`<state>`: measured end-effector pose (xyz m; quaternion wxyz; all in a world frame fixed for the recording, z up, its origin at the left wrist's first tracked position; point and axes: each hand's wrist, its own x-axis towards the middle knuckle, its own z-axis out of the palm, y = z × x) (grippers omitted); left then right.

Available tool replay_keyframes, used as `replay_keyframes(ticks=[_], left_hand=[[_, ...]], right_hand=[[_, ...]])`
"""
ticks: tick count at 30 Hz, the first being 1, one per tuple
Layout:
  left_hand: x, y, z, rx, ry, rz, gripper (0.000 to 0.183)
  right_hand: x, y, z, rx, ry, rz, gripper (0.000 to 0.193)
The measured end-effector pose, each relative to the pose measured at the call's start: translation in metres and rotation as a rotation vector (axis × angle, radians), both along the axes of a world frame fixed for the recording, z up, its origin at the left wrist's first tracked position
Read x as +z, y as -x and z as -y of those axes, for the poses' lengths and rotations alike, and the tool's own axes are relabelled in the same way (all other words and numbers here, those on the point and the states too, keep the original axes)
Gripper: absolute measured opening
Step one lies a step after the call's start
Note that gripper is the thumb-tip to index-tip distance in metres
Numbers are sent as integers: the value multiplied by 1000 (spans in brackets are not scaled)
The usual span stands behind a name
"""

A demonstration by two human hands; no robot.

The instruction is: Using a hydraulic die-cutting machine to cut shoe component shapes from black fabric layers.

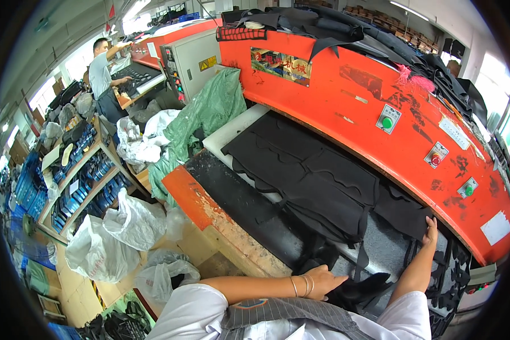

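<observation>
Black cloth (323,173) lies by the red machine (334,85), long from far left to near right. My right hand (430,232) touches its right end; my left hand (321,283) is farther off. I can't tell if either grips.

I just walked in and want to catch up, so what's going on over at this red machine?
A person is handling black sheet material on the bed of the red machine. Their right hand is at the sheet's outer edge, while their left hand is among loose black pieces nearer the body; its grip is unclear. More cut black panels lie across the bed. In the background, a co-worker stands at another machine.
</observation>
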<state>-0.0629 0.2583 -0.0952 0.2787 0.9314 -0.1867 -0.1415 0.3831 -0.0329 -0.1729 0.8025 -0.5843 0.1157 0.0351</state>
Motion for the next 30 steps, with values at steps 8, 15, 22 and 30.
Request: replay_keyframes(ticks=[8, 15, 22, 30], left_hand=[[-9, 2, 5, -28, 37, 61, 42], [-3, -13, 13, -82, 47, 195, 42], [23, -31, 5, 43, 31, 406, 34], [24, -57, 4, 73, 78, 586, 38]], right_hand=[[19, 18, -12, 409, 91, -198, 53], [49, -24, 4, 904, 2203, 297, 53], [65, 139, -70, 86, 1598, 904, 35], [158, 288, -94, 1325, 941, 605, 35]])
